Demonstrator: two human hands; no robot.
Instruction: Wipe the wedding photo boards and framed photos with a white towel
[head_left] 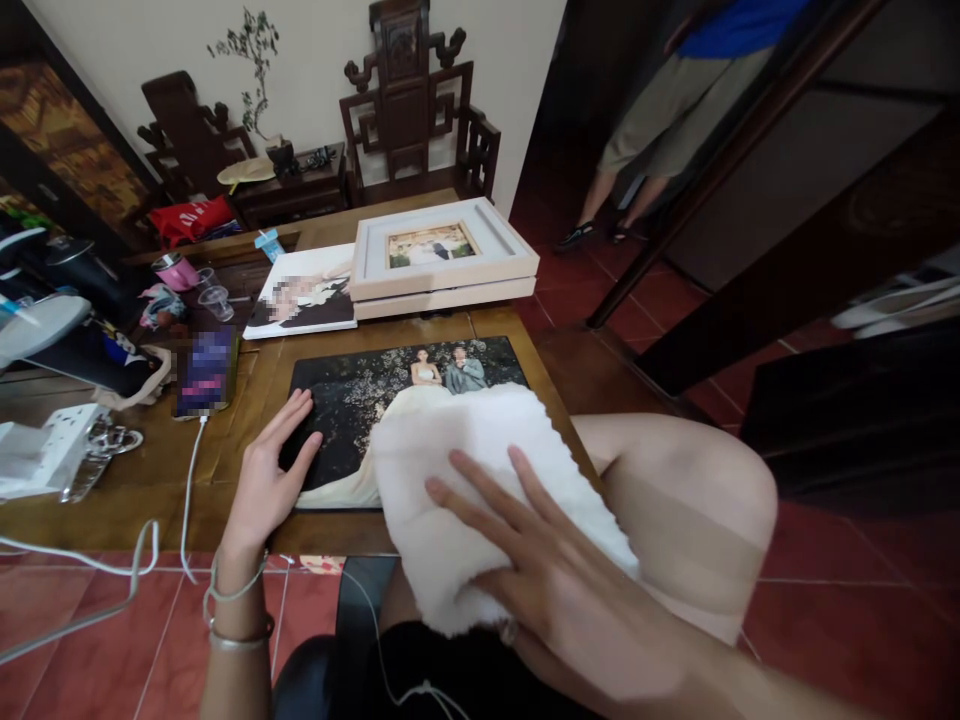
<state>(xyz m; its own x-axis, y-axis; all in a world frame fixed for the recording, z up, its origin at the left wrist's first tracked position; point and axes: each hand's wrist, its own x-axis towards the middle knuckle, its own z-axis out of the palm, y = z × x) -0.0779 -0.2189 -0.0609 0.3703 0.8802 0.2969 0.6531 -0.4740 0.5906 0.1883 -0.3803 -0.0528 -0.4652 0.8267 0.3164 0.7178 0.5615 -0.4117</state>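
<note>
A large photo print (pixel 352 400) with a dark background lies flat on the wooden table (pixel 247 520). My left hand (pixel 268 478) rests flat on the print's left edge, fingers stretched out. My right hand (pixel 547 560) presses a white fluffy cloth (pixel 480 470) onto the print's right half, fingers spread over the cloth. The cloth hangs over the table's near edge.
Behind the print lie a white framed photo (pixel 442 255) on a box and another print (pixel 304 295). A phone (pixel 206 370) on a white cable, a power strip (pixel 52 450), cups and clutter fill the table's left. Carved chairs stand at the wall; a person (pixel 675 110) stands in the doorway.
</note>
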